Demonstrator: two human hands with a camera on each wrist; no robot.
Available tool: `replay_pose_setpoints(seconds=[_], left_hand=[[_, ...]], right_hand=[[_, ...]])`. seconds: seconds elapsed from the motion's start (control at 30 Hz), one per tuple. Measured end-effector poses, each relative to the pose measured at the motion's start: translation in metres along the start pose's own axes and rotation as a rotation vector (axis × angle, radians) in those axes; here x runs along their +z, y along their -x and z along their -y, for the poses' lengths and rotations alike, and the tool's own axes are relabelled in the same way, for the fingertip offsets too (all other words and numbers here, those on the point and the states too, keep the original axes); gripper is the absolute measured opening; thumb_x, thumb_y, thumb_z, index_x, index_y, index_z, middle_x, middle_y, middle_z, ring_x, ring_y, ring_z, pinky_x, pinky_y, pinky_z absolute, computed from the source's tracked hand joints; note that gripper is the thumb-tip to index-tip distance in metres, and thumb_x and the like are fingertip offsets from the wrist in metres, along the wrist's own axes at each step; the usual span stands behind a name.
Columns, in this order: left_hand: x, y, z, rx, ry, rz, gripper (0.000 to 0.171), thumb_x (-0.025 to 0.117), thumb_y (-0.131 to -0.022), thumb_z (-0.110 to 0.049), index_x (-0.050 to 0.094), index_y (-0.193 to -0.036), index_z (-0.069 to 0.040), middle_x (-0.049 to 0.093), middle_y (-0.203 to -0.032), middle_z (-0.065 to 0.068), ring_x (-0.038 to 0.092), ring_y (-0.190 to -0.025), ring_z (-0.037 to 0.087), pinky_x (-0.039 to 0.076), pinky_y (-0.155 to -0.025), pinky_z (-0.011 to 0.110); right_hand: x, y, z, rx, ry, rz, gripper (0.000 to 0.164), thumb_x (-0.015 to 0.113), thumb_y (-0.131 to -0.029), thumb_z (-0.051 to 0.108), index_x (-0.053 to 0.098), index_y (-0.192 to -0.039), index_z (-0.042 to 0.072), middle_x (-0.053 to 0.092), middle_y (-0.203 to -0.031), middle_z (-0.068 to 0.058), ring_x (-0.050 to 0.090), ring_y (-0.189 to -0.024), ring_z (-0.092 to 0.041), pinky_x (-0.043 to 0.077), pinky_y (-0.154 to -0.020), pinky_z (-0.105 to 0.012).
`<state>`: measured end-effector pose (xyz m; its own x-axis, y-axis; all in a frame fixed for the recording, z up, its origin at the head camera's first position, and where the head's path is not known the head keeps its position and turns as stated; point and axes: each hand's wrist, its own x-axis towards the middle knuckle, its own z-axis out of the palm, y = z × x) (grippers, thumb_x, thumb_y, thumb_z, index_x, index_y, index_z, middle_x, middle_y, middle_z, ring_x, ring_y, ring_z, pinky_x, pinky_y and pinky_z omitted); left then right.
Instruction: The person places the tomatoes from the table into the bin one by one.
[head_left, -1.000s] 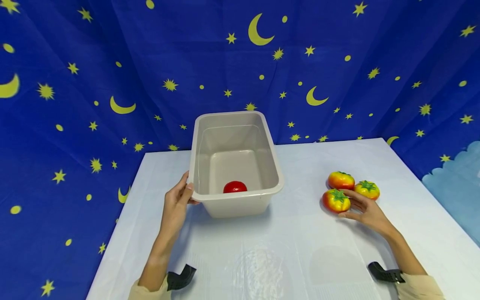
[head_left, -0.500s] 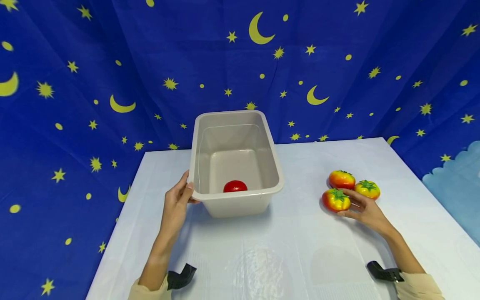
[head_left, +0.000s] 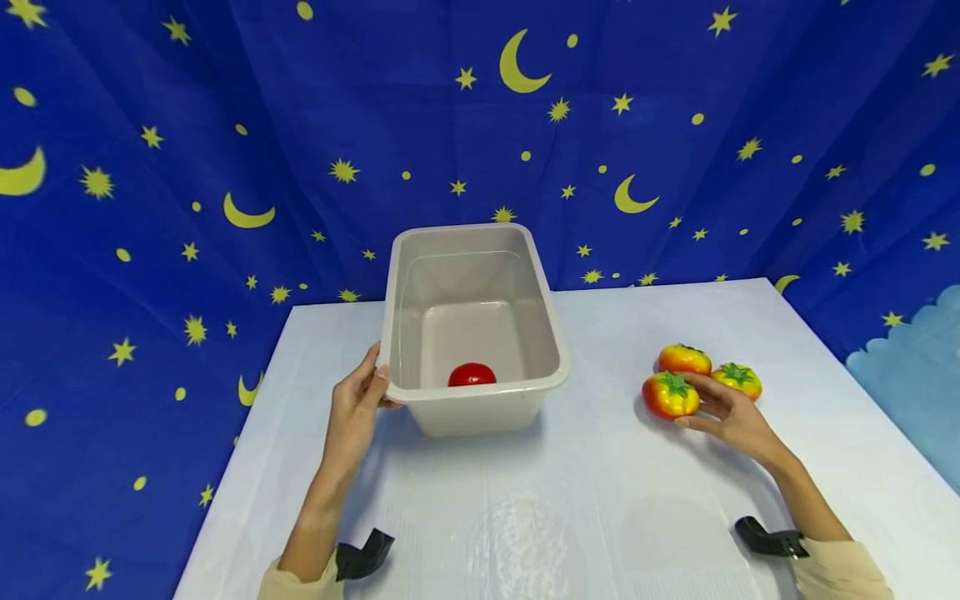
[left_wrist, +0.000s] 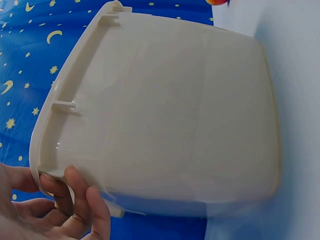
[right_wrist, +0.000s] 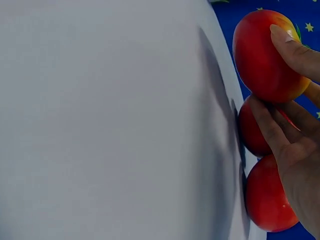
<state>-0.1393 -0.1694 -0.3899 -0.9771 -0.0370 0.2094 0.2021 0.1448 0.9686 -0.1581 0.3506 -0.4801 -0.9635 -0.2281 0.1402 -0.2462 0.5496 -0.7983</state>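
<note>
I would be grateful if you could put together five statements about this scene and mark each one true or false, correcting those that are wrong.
1. The left hand grips the rim of the bin. True.
2. Nothing red shows inside the bin. False: a red item lies in it, by the near wall.
3. The right hand holds a red-and-yellow fruit. True.
4. Two more fruits lie on the table near the right hand. True.
5. Plain white cloth hangs behind the table. False: the backdrop is blue with yellow moons and stars.
</note>
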Motion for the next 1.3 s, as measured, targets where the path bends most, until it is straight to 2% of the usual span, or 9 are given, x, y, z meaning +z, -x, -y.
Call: replay_pose_setpoints(seconds=[0.1,0.17,0.27,0.43,0.6,0.77,1.03,1.23,1.3], left_hand=[[0.000,0.000,0.000,-0.005,-0.002,-0.002,0.044,0.042,-0.105,-0.016,0.040,-0.148,-0.006,0.066,-0.105,0.008,0.059,-0.073,0.007,0.053,-0.070,0.020],[0.000,0.001,-0.001,-0.005,-0.002,-0.002,0.044,0.042,-0.105,-0.015,0.040,-0.148,-0.006,0.065,-0.107,0.016,0.059,-0.073,0.007,0.053,-0.071,0.020],[0.000,0.000,-0.002,-0.005,-0.003,0.002,0.044,0.042,-0.105,-0.015,0.040,-0.149,-0.005,0.064,-0.109,0.018,0.059,-0.074,0.007,0.053,-0.071,0.020],[-0.001,0.000,-0.002,-0.011,0.003,-0.001,0.045,0.043,-0.105,-0.015,0.040,-0.148,-0.005,0.066,-0.103,0.005,0.059,-0.073,0.007,0.053,-0.071,0.020],[-0.001,0.000,-0.001,-0.012,0.000,0.002,0.045,0.043,-0.105,-0.016,0.040,-0.149,-0.006,0.065,-0.099,-0.005,0.059,-0.072,0.008,0.054,-0.070,0.020],[-0.001,0.000,-0.002,-0.008,0.003,0.004,0.045,0.043,-0.105,-0.017,0.040,-0.148,-0.005,0.066,-0.100,0.002,0.059,-0.073,0.007,0.053,-0.070,0.020],[-0.002,0.000,-0.001,-0.019,0.008,0.006,0.045,0.043,-0.105,-0.015,0.038,-0.149,-0.004,0.065,-0.107,0.016,0.059,-0.073,0.007,0.053,-0.071,0.020],[-0.002,0.000,-0.001,-0.017,0.003,0.011,0.046,0.042,-0.105,-0.015,0.037,-0.149,-0.003,0.064,-0.110,0.021,0.059,-0.074,0.006,0.053,-0.071,0.019],[-0.002,-0.001,-0.001,-0.011,0.001,0.011,0.046,0.042,-0.105,-0.015,0.037,-0.149,-0.002,0.064,-0.109,0.021,0.059,-0.074,0.006,0.053,-0.071,0.019]], right_hand=[[-0.001,-0.003,0.005,0.006,0.015,0.008,0.067,0.076,-0.084,0.011,0.044,-0.140,-0.008,0.052,-0.136,-0.010,0.047,-0.107,0.020,0.043,-0.089,-0.003],[-0.002,-0.006,0.008,0.013,0.019,0.017,0.068,0.076,-0.085,0.012,0.043,-0.141,-0.008,0.048,-0.138,-0.026,0.045,-0.108,0.022,0.041,-0.089,-0.002],[-0.003,-0.009,0.012,0.013,0.012,0.025,0.069,0.076,-0.085,0.012,0.042,-0.141,-0.009,0.043,-0.140,-0.034,0.042,-0.109,0.023,0.040,-0.090,-0.001],[-0.005,-0.016,0.018,-0.003,0.011,0.030,0.069,0.076,-0.085,0.012,0.042,-0.142,-0.008,0.042,-0.141,-0.033,0.041,-0.111,0.023,0.038,-0.091,-0.001],[-0.007,-0.024,0.023,0.012,0.012,0.039,0.070,0.075,-0.086,0.014,0.040,-0.143,-0.008,0.044,-0.140,-0.031,0.048,-0.105,0.018,0.040,-0.089,-0.002],[-0.008,-0.031,0.032,0.017,0.001,0.047,0.071,0.074,-0.087,0.014,0.038,-0.145,-0.008,0.041,-0.143,-0.032,0.047,-0.105,0.019,0.042,-0.088,-0.003],[-0.005,-0.046,0.045,-0.021,-0.016,0.062,0.068,0.074,-0.087,0.015,0.043,-0.145,0.000,0.043,-0.145,-0.028,0.048,-0.109,0.014,0.043,-0.089,-0.005],[-0.004,-0.056,0.055,-0.045,-0.075,0.087,0.067,0.073,-0.087,0.010,0.041,-0.145,-0.001,0.043,-0.142,-0.028,0.051,-0.109,0.010,0.046,-0.090,-0.008],[-0.004,-0.058,0.057,-0.051,-0.098,0.092,0.067,0.073,-0.087,0.009,0.040,-0.144,-0.002,0.045,-0.140,-0.023,0.053,-0.109,0.008,0.047,-0.089,-0.009]])
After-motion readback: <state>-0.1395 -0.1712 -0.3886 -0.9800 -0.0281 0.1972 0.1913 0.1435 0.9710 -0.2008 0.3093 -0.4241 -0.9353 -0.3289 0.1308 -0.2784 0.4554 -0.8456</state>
